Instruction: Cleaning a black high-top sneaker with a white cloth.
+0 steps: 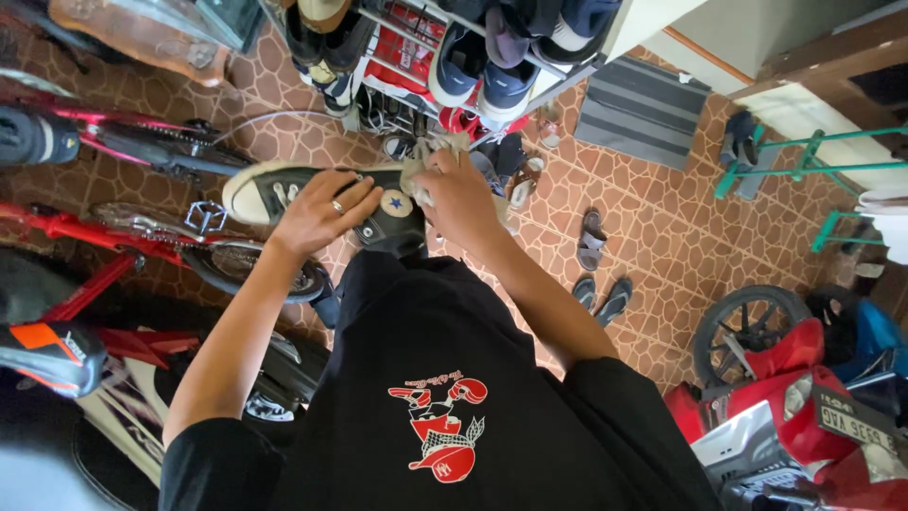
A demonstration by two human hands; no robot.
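Observation:
A black high-top canvas sneaker (284, 194) with a white toe cap and a round white ankle patch is held level in front of my chest, toe pointing left. My left hand (320, 213), a ring on one finger, grips it across the laces and side. At the sneaker's heel end my right hand (459, 194) is closed around a crumpled pale cloth (423, 156), pressed against the ankle part of the shoe. Both arms come out of a black T-shirt with a red print.
A metal shoe rack (492, 76) full of sneakers stands just ahead. A red bicycle (123, 232) is at left, red motorbikes (804, 407) at right. Sandals (591, 241) lie on the patterned tile floor, with a grey doormat (641, 112) and a green metal frame (804, 161) beyond.

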